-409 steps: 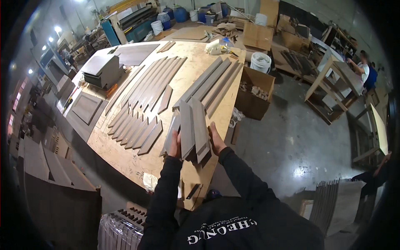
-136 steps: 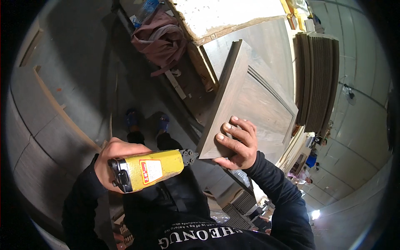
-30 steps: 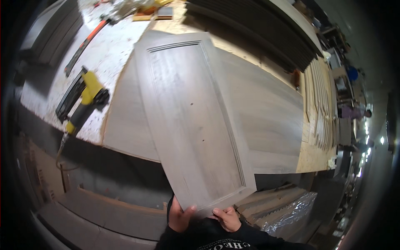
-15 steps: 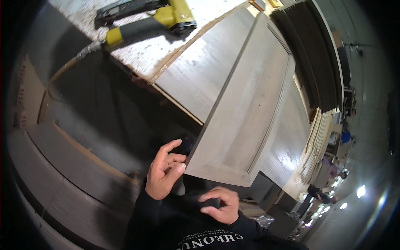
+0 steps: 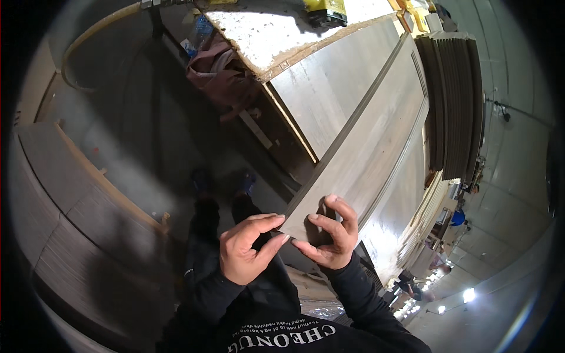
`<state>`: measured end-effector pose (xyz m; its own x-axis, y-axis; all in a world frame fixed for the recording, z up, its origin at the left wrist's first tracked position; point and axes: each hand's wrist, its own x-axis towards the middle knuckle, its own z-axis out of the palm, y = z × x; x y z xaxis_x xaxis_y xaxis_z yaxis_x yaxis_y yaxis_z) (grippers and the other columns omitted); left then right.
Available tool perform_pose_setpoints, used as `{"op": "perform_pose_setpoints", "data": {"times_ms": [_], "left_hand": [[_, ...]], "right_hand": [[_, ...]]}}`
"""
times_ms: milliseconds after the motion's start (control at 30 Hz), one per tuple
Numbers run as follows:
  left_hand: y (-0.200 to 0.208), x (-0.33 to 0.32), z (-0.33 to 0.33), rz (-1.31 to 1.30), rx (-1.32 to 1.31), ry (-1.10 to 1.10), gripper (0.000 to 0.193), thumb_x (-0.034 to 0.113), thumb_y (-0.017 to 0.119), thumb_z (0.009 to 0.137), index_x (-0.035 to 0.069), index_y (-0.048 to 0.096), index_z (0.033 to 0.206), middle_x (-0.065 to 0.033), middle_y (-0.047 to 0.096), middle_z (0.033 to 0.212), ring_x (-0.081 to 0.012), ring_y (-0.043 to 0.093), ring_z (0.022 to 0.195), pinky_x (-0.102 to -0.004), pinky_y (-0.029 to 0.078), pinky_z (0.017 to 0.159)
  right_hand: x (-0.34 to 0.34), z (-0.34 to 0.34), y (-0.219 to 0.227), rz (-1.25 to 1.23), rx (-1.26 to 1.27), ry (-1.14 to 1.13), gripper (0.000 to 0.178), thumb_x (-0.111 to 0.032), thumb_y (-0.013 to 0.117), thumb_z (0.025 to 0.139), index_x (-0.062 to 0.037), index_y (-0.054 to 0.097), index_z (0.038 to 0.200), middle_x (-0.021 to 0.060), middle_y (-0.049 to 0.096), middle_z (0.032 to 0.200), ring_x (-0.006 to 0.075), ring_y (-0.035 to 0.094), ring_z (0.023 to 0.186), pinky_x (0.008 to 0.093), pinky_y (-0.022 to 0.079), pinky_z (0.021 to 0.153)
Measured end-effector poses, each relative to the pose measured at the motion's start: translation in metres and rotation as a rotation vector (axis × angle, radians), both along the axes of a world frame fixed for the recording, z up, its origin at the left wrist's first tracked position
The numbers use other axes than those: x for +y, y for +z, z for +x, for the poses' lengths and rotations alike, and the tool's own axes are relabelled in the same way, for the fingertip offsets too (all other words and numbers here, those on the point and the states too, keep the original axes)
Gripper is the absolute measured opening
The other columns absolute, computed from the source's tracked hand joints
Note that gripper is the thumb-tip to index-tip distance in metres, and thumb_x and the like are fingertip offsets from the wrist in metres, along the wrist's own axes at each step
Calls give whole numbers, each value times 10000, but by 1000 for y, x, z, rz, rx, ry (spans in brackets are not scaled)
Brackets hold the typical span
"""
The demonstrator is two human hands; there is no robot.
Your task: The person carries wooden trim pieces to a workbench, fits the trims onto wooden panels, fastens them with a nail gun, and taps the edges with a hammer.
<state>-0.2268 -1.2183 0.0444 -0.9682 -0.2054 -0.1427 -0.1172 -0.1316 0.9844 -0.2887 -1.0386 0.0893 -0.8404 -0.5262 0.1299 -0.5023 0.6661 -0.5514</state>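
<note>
1. Panel [image 5: 371, 141]: rect., grey-brn wood-grain, flat outer frame w/ grooved moulding round recessed ctr.
2. Pose: face up, diag., near corner lower L, far end upper R; L long edge shows.
3. Loc: over lgr grey board [image 5: 341, 82], near end overhanging.

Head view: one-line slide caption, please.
Left hand at the corner of a grey-brown panel, right hand curled over its near end.

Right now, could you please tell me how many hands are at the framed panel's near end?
2: the left hand at a corner of the panel, the right hand beside the left.
</note>
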Motion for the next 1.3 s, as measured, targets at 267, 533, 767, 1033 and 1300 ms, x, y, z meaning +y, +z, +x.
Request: {"op": "perform_pose_setpoints", "data": {"times_ms": [267, 533, 767, 1033, 1300], "left_hand": [[-8, 1, 6, -28, 68, 12, 299, -29, 739, 733, -7, 646, 1017, -147, 686, 955, -242, 687, 849, -287, 542, 727], [1, 6, 11, -39, -7, 91, 243, -49, 725, 744, -5, 659, 973, -145, 691, 950, -227, 689, 852, -277, 539, 741], [4, 10, 12, -127, -3, 100, 234, -53, 728, 732, -10, 660, 951, -150, 687, 936, -242, 687, 844, -283, 541, 730], [7, 12, 13, -188, 0, 104, 197, -15, 699, 772, 1, 672, 966, -162, 681, 948, -236, 674, 837, -297, 517, 737], [9, 12, 10, -250, 32, 106, 161, -25, 679, 780, -1, 660, 939, -161, 675, 953, -240, 670, 839, -297, 513, 735]], "right_hand": [[2, 2, 1, 13, -6, -5, 463, -290, 876, 602, -71, 659, 948, 109, 568, 1036, 299, 553, 1039, 419, 466, 896], [4, 1, 3, 25, 29, 10, 447, -251, 889, 563, -72, 652, 899, 58, 596, 861, 222, 573, 822, 326, 478, 685], [3, 3, 3, -22, -15, -16, 430, -241, 886, 572, -59, 669, 896, 72, 618, 853, 204, 592, 744, 296, 483, 624], [7, 2, 0, -51, 9, 31, 459, -233, 901, 560, -45, 659, 900, 90, 610, 866, 184, 587, 748, 263, 479, 578], [10, 6, -1, -56, -29, 18, 457, -239, 883, 585, -46, 662, 934, 95, 609, 914, 213, 587, 819, 298, 490, 659]]}}
